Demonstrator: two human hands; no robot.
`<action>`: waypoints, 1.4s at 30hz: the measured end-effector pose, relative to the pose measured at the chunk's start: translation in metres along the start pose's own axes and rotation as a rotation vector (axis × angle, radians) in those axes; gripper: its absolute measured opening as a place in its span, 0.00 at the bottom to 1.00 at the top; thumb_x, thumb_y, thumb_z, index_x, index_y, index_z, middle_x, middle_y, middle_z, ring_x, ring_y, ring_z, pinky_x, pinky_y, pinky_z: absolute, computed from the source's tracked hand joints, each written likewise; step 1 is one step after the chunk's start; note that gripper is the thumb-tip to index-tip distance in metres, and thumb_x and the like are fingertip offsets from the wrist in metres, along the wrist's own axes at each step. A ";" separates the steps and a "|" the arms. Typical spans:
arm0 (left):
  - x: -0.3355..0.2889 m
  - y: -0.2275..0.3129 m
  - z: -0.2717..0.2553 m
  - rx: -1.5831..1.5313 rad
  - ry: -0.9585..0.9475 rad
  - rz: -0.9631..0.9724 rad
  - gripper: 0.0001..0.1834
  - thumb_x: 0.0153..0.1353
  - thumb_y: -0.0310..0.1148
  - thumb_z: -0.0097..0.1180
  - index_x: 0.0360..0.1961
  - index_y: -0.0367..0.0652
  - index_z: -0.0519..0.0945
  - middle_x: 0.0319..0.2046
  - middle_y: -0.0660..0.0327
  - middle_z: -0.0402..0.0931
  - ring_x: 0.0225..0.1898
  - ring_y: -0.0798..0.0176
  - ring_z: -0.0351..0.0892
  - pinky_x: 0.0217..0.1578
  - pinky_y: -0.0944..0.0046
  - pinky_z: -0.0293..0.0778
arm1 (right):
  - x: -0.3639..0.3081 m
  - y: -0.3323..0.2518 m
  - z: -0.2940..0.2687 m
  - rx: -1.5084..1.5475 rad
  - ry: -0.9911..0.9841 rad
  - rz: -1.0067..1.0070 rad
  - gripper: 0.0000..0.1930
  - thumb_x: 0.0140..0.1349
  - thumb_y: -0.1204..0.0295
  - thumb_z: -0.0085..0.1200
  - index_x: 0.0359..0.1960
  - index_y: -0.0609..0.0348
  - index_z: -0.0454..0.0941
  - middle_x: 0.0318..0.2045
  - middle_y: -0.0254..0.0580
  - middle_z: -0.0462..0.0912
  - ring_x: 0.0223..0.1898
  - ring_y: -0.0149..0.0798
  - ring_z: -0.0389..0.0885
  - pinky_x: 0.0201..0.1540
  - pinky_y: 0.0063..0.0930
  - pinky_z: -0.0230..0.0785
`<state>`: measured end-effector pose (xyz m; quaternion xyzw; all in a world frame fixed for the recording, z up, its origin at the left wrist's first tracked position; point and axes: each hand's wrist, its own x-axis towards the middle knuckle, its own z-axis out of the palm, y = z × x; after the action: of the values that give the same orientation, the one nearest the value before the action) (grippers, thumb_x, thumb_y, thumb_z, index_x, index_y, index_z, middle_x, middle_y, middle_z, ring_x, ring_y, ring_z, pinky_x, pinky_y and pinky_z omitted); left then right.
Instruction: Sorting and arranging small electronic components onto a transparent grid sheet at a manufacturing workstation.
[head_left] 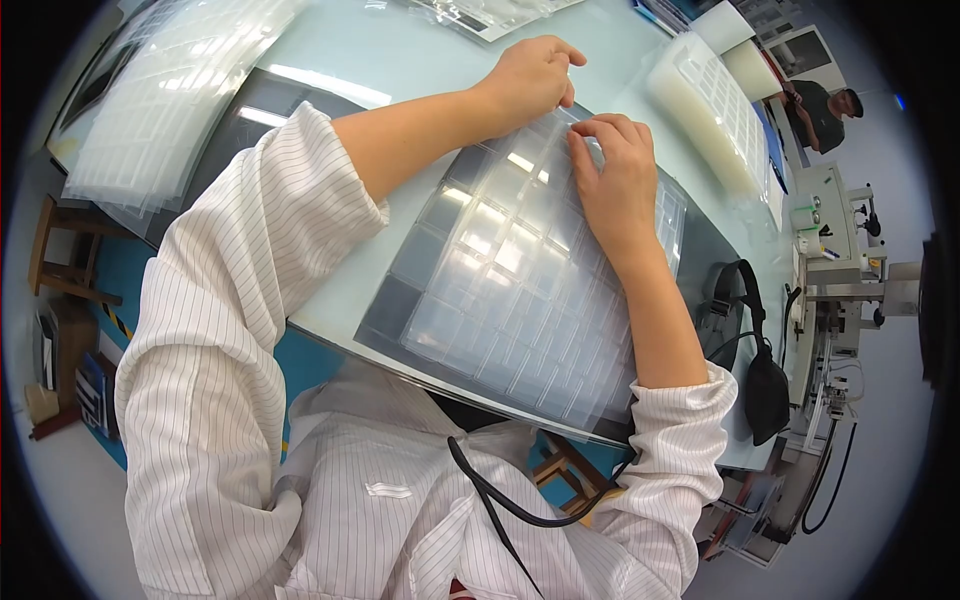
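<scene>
A stack of clear plastic blister trays (510,290) with rows of rectangular pockets lies in front of me, bright with lamp reflections. At its far right edge my right hand (620,180) has thumb and index finger pinched together, apparently on the edge of the top tray. My left hand (535,82) is over the far end of the stack, fingers apart and partly bent, with nothing visible between them. Beneath the stack is a dark mat (385,322) on the pale tabletop.
More clear trays stand at the left (165,110) and in a thick stack at the right (715,115). Clear packaging (490,15) lies at the far edge. A black strapped pouch (766,395) hangs by the table's right side. A person (825,115) is in the background, beyond white rolls (722,28).
</scene>
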<state>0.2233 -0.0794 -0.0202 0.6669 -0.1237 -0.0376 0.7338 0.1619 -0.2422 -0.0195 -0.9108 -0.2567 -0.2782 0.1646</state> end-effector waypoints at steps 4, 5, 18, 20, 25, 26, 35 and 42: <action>0.004 -0.005 -0.004 -0.015 -0.009 0.027 0.16 0.70 0.36 0.45 0.46 0.35 0.79 0.29 0.60 0.79 0.28 0.68 0.75 0.32 0.66 0.73 | -0.001 0.000 0.002 0.042 0.026 -0.003 0.05 0.60 0.75 0.62 0.36 0.62 0.82 0.41 0.42 0.82 0.46 0.48 0.77 0.51 0.37 0.70; 0.005 -0.005 -0.003 -0.040 -0.032 0.027 0.17 0.70 0.40 0.47 0.45 0.36 0.79 0.29 0.60 0.79 0.28 0.69 0.75 0.32 0.66 0.73 | 0.000 0.001 0.004 0.030 0.058 -0.007 0.05 0.59 0.75 0.62 0.35 0.62 0.82 0.40 0.43 0.82 0.46 0.48 0.77 0.51 0.37 0.70; -0.001 0.017 0.006 0.133 -0.266 0.255 0.22 0.73 0.49 0.52 0.32 0.40 0.83 0.25 0.65 0.75 0.26 0.73 0.70 0.31 0.70 0.68 | 0.015 0.011 -0.016 0.546 0.151 0.377 0.09 0.69 0.70 0.57 0.44 0.64 0.84 0.37 0.34 0.84 0.35 0.25 0.77 0.39 0.21 0.70; 0.015 0.015 -0.001 0.059 -0.047 0.295 0.17 0.73 0.39 0.49 0.35 0.36 0.82 0.24 0.62 0.79 0.24 0.72 0.72 0.28 0.69 0.70 | 0.018 0.006 -0.006 0.392 0.069 0.321 0.08 0.66 0.72 0.58 0.41 0.64 0.85 0.37 0.39 0.84 0.35 0.31 0.79 0.42 0.26 0.72; 0.015 0.009 -0.041 -0.007 0.075 0.167 0.13 0.73 0.35 0.49 0.41 0.35 0.81 0.22 0.63 0.77 0.20 0.72 0.71 0.23 0.70 0.68 | 0.017 -0.013 0.017 0.145 -0.072 0.152 0.08 0.62 0.73 0.59 0.38 0.64 0.85 0.38 0.47 0.82 0.40 0.45 0.80 0.46 0.35 0.73; 0.009 0.010 -0.043 -0.012 0.081 0.108 0.14 0.72 0.34 0.47 0.42 0.34 0.80 0.24 0.62 0.78 0.21 0.72 0.71 0.25 0.70 0.69 | 0.017 -0.014 0.018 0.064 -0.056 0.121 0.07 0.62 0.73 0.59 0.37 0.64 0.84 0.38 0.47 0.82 0.41 0.46 0.79 0.48 0.36 0.72; -0.045 0.013 -0.040 -0.015 0.084 -0.003 0.16 0.65 0.24 0.41 0.49 0.33 0.78 0.36 0.60 0.78 0.31 0.72 0.74 0.30 0.69 0.71 | 0.016 -0.018 0.018 0.014 0.011 0.016 0.05 0.60 0.74 0.61 0.35 0.61 0.83 0.40 0.44 0.82 0.45 0.48 0.77 0.51 0.37 0.70; -0.045 0.006 -0.041 0.013 0.002 -0.071 0.16 0.66 0.29 0.44 0.49 0.35 0.79 0.39 0.61 0.76 0.36 0.70 0.72 0.35 0.69 0.71 | 0.018 -0.015 0.018 0.018 -0.001 0.046 0.07 0.59 0.74 0.62 0.38 0.60 0.83 0.39 0.42 0.82 0.45 0.47 0.75 0.51 0.36 0.69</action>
<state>0.1890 -0.0292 -0.0232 0.6756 -0.0996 -0.0622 0.7278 0.1741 -0.2152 -0.0201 -0.9151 -0.2382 -0.2718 0.1788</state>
